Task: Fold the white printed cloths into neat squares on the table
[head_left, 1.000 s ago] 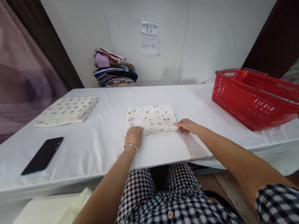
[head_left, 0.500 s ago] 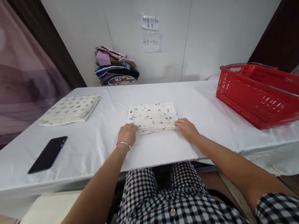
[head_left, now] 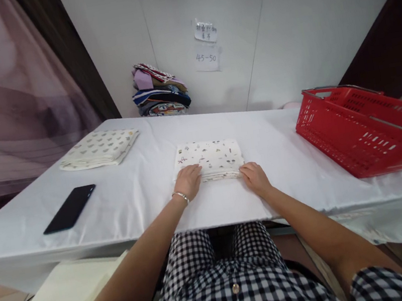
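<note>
A folded white cloth [head_left: 211, 155] with a small scattered print lies in the middle of the table, its stacked layers showing along the front edge. My left hand [head_left: 189, 180], with a bracelet at the wrist, rests flat on the cloth's left front part, fingers stretched over the top. At the right front corner, my right hand [head_left: 254, 176] has its fingers bent around the cloth's edge, pinching it. The fingertips there are partly hidden.
A second folded cloth [head_left: 99, 148] with grey motifs lies at the back left, behind a black phone [head_left: 70, 208]. On the right stands a red plastic basket [head_left: 350, 132]. Several folded fabrics [head_left: 160, 91] are piled against the wall beyond the white-covered table [head_left: 144, 179].
My left hand has slid rightward from the cloth's left corner onto its top, fingers flattening out. My right hand stays at the right corner. The whole view has shifted slightly.
</note>
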### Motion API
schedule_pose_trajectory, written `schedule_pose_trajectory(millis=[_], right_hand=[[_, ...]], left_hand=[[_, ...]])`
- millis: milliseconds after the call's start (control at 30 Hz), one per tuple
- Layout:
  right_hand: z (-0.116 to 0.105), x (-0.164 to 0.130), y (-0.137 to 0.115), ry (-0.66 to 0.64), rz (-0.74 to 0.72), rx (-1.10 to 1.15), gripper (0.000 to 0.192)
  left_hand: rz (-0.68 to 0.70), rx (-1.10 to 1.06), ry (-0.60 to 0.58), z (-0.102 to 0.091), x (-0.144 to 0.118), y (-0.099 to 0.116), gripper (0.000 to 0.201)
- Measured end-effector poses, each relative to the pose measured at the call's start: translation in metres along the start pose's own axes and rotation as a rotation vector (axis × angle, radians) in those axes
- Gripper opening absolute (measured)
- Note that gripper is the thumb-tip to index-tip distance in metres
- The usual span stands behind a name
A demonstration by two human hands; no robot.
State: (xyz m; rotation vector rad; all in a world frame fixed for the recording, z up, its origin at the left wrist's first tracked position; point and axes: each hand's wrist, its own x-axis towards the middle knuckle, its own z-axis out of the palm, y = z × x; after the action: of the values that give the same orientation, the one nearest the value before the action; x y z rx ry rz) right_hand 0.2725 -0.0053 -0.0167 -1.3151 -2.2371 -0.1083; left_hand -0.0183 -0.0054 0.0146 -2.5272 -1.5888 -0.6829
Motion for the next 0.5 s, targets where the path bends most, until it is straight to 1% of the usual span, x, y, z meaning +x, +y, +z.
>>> schedule_pose_trajectory(millis=[67, 133, 200, 267, 367, 433, 500], right_hand=[[-0.001, 0.000, -0.001, 0.001, -0.009, -0.007, 0.027], [-0.002, -0.002, -0.002, 0.007, -0.014, -0.002, 0.028], [-0.004, -0.005, -0.002, 0.021, -0.013, 0.015, 0.029], [-0.006, -0.008, -0.003, 0.039, -0.005, 0.036, 0.028], [-0.010, -0.007, -0.006, 0.065, 0.006, 0.038, 0.027], [-0.013, -0.001, -0.015, 0.069, 0.003, 0.018, 0.027], [-0.014, 0.009, -0.030, 0.050, -0.029, 0.004, 0.029]], left_hand=[[0.043, -0.024, -0.013, 0.009, 0.007, 0.011, 0.037], [0.064, -0.039, -0.042, 0.019, 0.012, 0.016, 0.037], [0.073, -0.054, -0.075, 0.027, 0.014, 0.014, 0.037], [0.095, -0.075, -0.096, 0.033, 0.012, 0.008, 0.037], [0.125, -0.094, -0.088, 0.037, 0.008, -0.001, 0.038], [0.125, -0.087, -0.095, 0.037, 0.006, -0.003, 0.038], [0.117, -0.073, -0.106, 0.037, 0.006, -0.003, 0.038]])
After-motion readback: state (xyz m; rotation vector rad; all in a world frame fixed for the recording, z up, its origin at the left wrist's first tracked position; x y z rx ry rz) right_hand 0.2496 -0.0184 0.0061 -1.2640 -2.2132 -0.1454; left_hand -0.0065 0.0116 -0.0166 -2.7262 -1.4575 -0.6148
